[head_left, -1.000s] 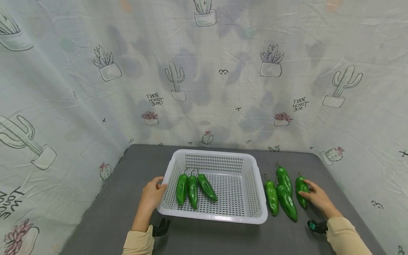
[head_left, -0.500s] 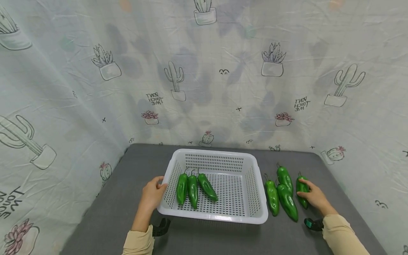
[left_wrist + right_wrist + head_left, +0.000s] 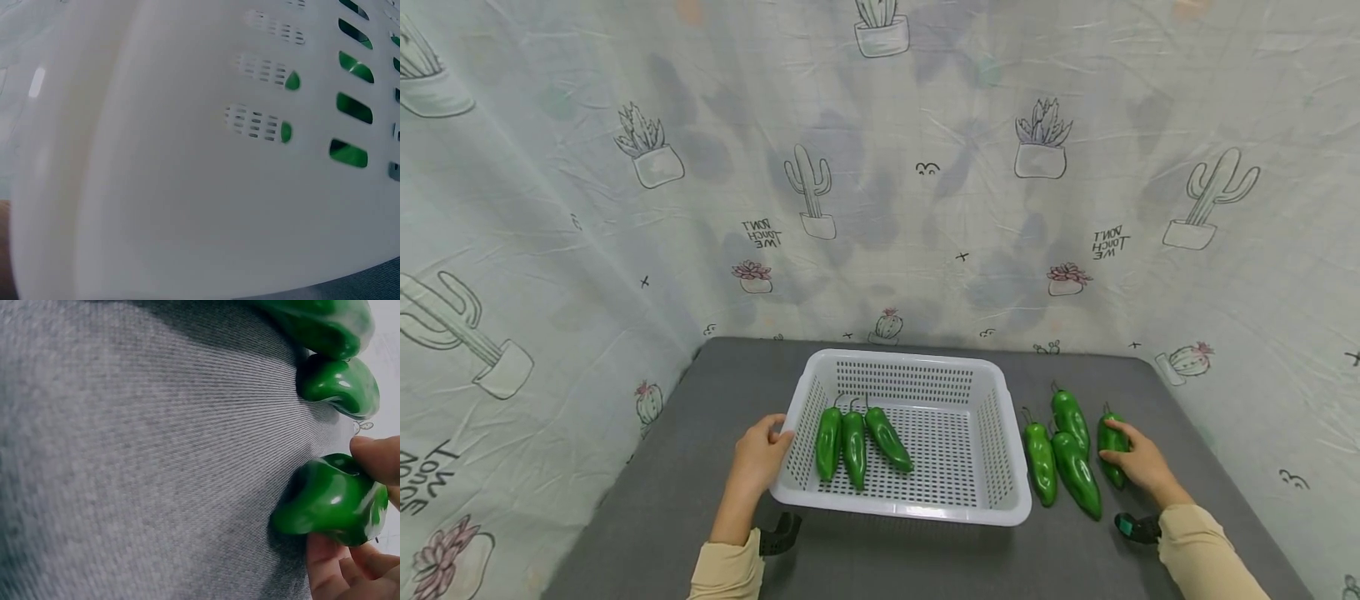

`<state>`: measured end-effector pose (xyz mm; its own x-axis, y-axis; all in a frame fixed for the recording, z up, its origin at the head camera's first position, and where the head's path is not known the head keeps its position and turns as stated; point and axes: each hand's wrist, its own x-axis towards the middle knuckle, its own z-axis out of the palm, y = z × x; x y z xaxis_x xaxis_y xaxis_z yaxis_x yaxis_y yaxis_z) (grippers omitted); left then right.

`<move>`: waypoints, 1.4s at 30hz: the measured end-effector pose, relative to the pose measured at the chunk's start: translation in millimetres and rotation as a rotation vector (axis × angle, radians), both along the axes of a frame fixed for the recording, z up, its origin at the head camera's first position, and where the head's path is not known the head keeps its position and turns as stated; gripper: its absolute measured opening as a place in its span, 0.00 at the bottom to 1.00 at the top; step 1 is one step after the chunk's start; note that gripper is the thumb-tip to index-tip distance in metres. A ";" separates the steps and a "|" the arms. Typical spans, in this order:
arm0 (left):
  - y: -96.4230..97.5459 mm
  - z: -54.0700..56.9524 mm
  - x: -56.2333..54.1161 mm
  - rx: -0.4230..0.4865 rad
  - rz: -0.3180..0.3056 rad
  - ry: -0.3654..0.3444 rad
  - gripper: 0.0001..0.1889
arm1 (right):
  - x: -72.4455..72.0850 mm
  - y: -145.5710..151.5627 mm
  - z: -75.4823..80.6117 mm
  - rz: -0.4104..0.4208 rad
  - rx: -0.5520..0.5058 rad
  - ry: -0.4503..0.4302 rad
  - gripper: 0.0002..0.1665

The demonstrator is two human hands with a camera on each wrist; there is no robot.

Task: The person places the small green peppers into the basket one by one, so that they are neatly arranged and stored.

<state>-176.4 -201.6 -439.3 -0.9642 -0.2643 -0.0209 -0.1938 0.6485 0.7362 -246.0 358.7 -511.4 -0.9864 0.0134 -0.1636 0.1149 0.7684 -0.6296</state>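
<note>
A white perforated plastic basket [image 3: 925,512] stands on the grey table, with three green peppers [image 3: 853,450] lying side by side in its left half. My left hand [image 3: 762,454] grips the basket's left rim; the left wrist view is filled by the basket's wall [image 3: 175,187]. Over on the right, my right hand [image 3: 1142,462] holds the rightmost green pepper [image 3: 1111,437] between thumb and fingers. In the right wrist view this pepper [image 3: 334,500] lies on the cloth, thumb on one side and fingers on the other.
Between the basket and my right hand lie three more green peppers [image 3: 1075,475], close together. The grey tabletop [image 3: 655,483] meets a cactus-print curtain [image 3: 880,208] at the back and sides.
My right forearm has shifted slightly to the left, while its hand stays at the same pepper. The left hand and the basket have stayed put.
</note>
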 end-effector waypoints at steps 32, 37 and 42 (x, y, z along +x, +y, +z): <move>-0.6 2.0 -0.2 -0.013 -0.011 -0.004 0.21 | 6.0 -30.5 50.8 0.031 -0.109 0.142 0.44; -0.6 3.2 0.0 -0.014 -0.011 -0.006 0.21 | 6.0 -40.4 60.2 0.058 -0.111 0.192 0.42; -0.5 4.1 0.9 -0.010 -0.010 -0.010 0.21 | 5.9 -50.5 70.7 0.079 -0.108 0.235 0.41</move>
<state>-175.5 -202.0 -435.3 -0.9665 -0.2550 -0.0278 -0.1944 0.6574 0.7280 -240.1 308.1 -440.7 -0.9948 -0.0702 0.0734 -0.1015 0.6961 -0.7108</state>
